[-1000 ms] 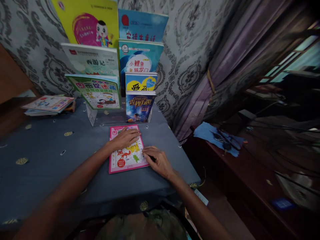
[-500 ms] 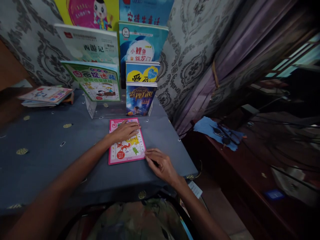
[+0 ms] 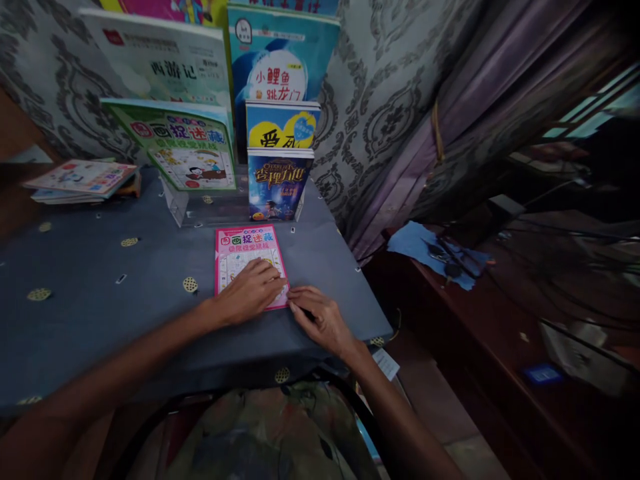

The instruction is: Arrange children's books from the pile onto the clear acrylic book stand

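Note:
A pink activity book (image 3: 245, 245) lies flat on the grey-blue tablecloth (image 3: 100, 307), just in front of a clear tiered book stand (image 3: 180, 210). My left hand (image 3: 250, 293) rests palm down on the book's lower half, fingers stretched over the cover. My right hand (image 3: 320, 320) sits at the book's lower right corner with its fingertips pinched against the edge. Whether the corner is lifted I cannot tell.
The stand holds several children's books, among them a dark blue one (image 3: 277, 190) and a green one (image 3: 185, 150). A stack of thin books (image 3: 80, 180) lies at the far left. A patterned wall, a curtain and a dark side table with a blue cloth (image 3: 430, 257) are on the right.
My left hand slid down from the book's upper half to its lower half. My right hand stayed at the lower right corner. The view tilted down.

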A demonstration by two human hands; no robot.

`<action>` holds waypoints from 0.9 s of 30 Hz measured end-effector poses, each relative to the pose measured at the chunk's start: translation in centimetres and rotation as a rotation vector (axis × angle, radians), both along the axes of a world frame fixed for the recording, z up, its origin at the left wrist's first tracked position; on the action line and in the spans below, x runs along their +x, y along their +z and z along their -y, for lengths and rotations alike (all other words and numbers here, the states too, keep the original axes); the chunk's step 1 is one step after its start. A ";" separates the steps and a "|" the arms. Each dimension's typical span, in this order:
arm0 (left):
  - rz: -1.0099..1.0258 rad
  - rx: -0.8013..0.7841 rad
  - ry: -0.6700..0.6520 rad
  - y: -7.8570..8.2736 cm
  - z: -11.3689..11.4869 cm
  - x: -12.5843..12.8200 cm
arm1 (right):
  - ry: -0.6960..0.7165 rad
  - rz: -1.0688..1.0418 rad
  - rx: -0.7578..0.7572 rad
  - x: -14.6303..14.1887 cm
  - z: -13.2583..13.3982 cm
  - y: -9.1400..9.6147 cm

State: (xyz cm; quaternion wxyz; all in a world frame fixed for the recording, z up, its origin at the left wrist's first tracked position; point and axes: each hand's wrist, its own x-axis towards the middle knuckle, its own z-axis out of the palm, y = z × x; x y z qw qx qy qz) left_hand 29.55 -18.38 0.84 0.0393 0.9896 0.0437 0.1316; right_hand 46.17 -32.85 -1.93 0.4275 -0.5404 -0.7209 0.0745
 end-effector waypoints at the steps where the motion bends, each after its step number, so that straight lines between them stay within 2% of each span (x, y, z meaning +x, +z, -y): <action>1: 0.003 0.014 0.021 0.0 0.9 -0.4 | -0.002 0.001 -0.008 0.0 0.0 0.0; 5: -0.047 0.036 0.109 -0.5 3.6 -1.5 | -0.006 -0.001 -0.036 0.0 0.1 0.1; 9: -0.100 0.082 0.171 -1.3 4.9 -2.2 | -0.001 0.002 -0.026 0.0 0.0 -0.1; 20: -0.104 0.137 0.275 -2.1 7.3 -4.5 | -0.005 -0.020 -0.052 0.0 0.1 -0.2; 27: -0.063 0.065 0.332 -2.3 8.0 -5.7 | 0.006 -0.035 -0.057 0.0 0.1 -0.3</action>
